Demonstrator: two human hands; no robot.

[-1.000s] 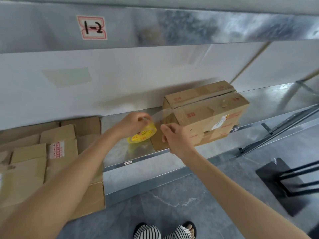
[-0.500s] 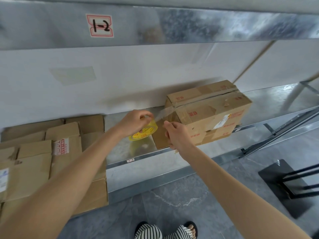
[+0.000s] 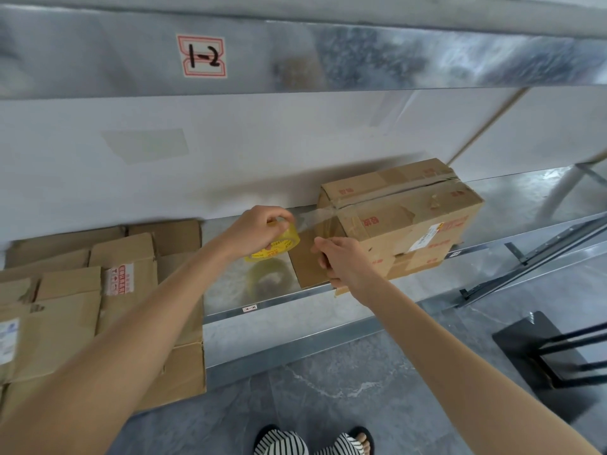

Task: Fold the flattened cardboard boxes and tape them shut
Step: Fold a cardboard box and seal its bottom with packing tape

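One tape roll sits within left fingers; right fingers clutch the box.

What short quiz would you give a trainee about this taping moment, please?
1. True or false: the left hand holds the yellow tape roll.
2. The right hand grips: A the folded box; B the tape roll; C nothing.
3. Fill in: the shelf label reads ___.

Key: 1 true; 2 A; 3 1-2.
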